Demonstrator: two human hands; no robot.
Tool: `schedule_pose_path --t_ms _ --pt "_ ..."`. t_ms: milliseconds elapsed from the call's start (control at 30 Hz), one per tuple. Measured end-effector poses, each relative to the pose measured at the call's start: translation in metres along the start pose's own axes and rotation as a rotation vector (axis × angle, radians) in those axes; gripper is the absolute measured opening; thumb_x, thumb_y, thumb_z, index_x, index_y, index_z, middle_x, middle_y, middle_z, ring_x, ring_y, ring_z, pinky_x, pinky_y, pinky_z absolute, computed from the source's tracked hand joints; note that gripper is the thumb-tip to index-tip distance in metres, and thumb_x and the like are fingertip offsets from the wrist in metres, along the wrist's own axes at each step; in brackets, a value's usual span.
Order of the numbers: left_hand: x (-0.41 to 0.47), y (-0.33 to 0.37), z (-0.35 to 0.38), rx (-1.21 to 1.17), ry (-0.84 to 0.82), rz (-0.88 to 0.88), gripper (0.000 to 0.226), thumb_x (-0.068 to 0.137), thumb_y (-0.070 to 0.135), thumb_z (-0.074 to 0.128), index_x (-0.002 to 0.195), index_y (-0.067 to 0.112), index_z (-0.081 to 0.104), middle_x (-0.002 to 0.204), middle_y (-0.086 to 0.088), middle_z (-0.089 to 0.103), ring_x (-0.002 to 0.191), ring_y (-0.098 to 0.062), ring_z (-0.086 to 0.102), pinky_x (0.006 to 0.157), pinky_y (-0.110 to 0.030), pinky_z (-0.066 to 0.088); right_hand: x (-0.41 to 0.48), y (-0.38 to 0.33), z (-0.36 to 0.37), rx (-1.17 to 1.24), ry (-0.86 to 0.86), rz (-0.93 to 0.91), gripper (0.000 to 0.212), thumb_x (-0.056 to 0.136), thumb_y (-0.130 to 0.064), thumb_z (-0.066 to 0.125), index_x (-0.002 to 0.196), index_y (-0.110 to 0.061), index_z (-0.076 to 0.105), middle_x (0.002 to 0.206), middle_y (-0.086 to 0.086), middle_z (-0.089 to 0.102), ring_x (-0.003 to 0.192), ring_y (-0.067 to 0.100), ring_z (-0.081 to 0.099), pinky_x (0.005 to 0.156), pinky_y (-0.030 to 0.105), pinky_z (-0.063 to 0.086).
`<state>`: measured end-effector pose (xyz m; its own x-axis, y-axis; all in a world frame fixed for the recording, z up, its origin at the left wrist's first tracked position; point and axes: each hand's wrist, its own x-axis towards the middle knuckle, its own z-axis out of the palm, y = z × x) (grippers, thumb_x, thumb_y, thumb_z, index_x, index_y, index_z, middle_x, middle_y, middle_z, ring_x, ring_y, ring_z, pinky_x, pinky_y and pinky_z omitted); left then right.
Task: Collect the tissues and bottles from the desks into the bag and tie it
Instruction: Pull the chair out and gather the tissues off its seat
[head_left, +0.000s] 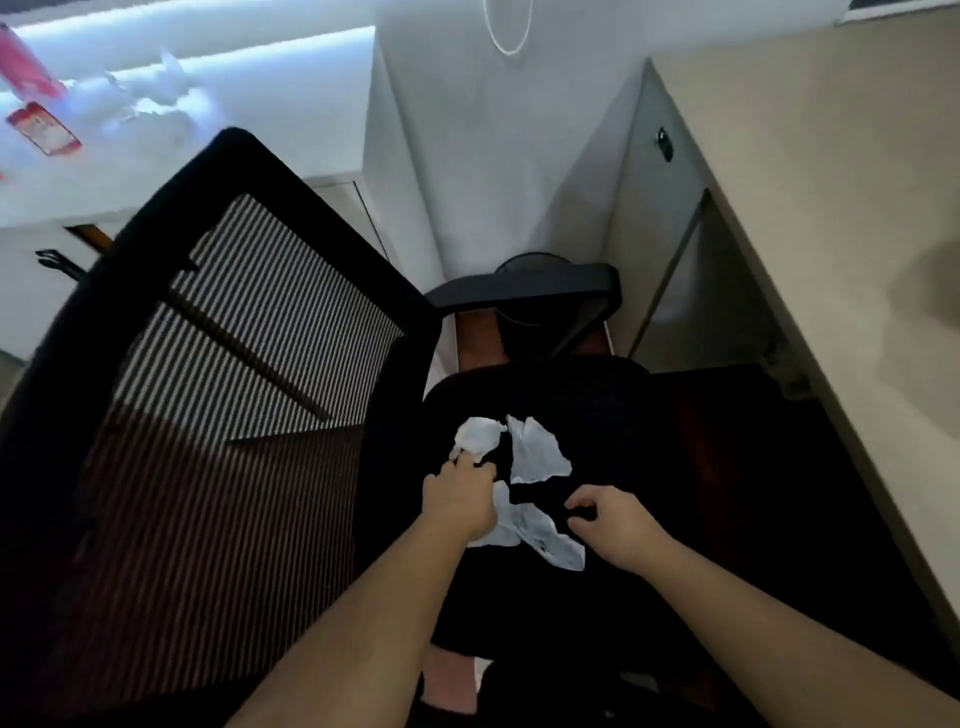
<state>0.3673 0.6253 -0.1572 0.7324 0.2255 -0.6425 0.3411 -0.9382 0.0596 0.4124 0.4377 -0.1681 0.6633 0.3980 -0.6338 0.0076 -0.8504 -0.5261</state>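
Observation:
Several crumpled white tissues (535, 452) lie in dark black material, apparently a black bag (613, 426), on the chair seat. I cannot make out the bag's edges against the seat. My left hand (460, 499) is closed at the lower edge of the left tissue (478, 434), its fingers touching it. My right hand (613, 525) is to the right, thumb and fingers pinched on the black material. More white tissues (156, 93) and a red bottle (26, 62) lie on the white desk (260, 130) at the upper left.
A black mesh chair back (234, 338) fills the left side. A chair armrest (524, 291) and a dark round bin (535, 265) sit beyond the seat. A beige desk (831, 208) runs along the right. A red packet (44, 127) lies on the white desk.

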Motion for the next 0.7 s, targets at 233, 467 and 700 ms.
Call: schedule_pose_path --t_ms 233,467,700 --pt "0.07 -0.001 0.093 -0.21 -0.091 -0.241 0.086 0.081 0.02 0.069 0.146 0.029 0.014 0.154 -0.011 0.003 0.132 -0.032 0.032 0.092 -0.05 0.044 0.072 0.043 0.072 -0.139 -0.1 0.05 0.049 0.09 -0.035 0.053 0.136 -0.024 0.04 0.132 0.004 0.045 0.111 0.02 0.054 0.09 0.033 0.05" --pt "0.099 -0.006 0.137 -0.184 0.021 -0.19 0.037 0.089 0.004 0.051 0.125 0.013 0.043 0.132 -0.009 0.038 0.113 -0.024 0.048 0.089 -0.033 0.049 0.112 0.06 0.104 -0.128 -0.128 0.094 0.023 0.083 -0.031 0.065 0.1 -0.021 0.052 0.098 0.0 0.056 0.083 0.015 0.058 0.071 0.029 0.048" --pt "0.119 -0.015 0.113 -0.203 0.024 -0.18 0.021 0.086 -0.007 0.04 0.095 0.001 0.058 0.108 -0.012 0.057 0.095 -0.028 0.06 0.073 -0.032 0.045 0.132 0.068 0.08 -0.053 -0.105 0.044 0.012 0.078 -0.021 0.063 0.067 -0.019 0.057 0.075 -0.003 0.054 0.072 0.019 0.057 0.062 0.028 0.042"
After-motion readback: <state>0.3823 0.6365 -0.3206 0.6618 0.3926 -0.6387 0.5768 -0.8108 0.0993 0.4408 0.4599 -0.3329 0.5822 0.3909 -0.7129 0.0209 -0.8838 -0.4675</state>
